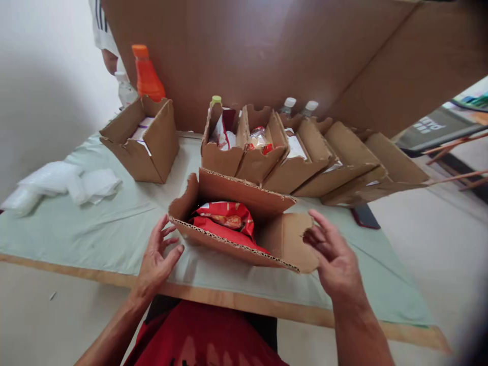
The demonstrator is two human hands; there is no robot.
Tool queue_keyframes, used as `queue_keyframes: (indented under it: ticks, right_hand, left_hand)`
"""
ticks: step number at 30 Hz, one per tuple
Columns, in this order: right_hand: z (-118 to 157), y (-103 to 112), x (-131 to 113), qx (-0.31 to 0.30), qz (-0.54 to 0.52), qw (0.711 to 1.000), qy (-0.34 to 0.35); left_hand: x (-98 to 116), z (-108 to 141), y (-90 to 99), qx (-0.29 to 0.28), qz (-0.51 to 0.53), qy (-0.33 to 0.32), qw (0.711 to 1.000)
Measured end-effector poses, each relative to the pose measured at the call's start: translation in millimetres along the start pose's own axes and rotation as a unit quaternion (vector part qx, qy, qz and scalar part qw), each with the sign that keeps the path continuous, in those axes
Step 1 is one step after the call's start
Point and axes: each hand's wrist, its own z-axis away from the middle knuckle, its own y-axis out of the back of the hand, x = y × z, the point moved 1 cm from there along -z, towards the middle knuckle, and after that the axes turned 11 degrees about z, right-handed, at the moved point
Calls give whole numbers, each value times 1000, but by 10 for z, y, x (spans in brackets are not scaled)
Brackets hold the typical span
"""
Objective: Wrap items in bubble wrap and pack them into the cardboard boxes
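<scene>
An open cardboard box [229, 249] lies in front of me on the cloth-covered table, with a red snack packet [229, 218] inside. My left hand [160, 254] is beside the box's left end, fingers spread and thumb apart, holding nothing. At the other end, my right hand [335, 254] has its fingers curled at the notch of the folded-out end flap [297, 239]. The tips of those fingers are partly hidden in shadow.
Behind stands a row of cardboard boxes [224, 158] holding packets and papers. Another box [163, 142] is at left, near an orange bottle [148, 76] and white plastic packets [57, 178]. A dark phone-like object [365, 217] lies at right. A person's sleeve [102, 25] shows beyond the partition.
</scene>
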Motion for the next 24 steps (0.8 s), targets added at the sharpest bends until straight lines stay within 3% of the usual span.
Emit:
queue_keyframes:
  ticks: [4, 6, 9, 12, 15, 18, 21, 24]
  right_hand:
    - [392, -192, 256, -109, 98, 989, -7]
    - [467, -384, 245, -119, 144, 982, -9]
    - [358, -550, 145, -56, 161, 985, -6]
    - [45, -527, 137, -9, 138, 990, -11]
    - [-292, -474, 289, 37, 105, 994, -20]
    - [-419, -526, 548, 65, 90, 994, -24]
    - [-268, -645, 825, 81, 134, 987, -25]
    - [-58, -698, 1018, 87, 187, 978, -17]
  left_hand:
    - [19, -16, -162, -67, -46, 14, 997]
    - [41, -20, -206, -85, -69, 12, 994]
    - [75, -73, -300, -91, -75, 9, 993]
    - [101, -270, -515, -105, -60, -22, 992]
    - [69, -558, -833, -119, -37, -58, 990]
    - [-80, -722, -1085, -133, -9, -67, 989]
    - [-313, -604, -1093, -118, -3, -60, 991]
    - [-485, -268, -922, -122, -29, -52, 991]
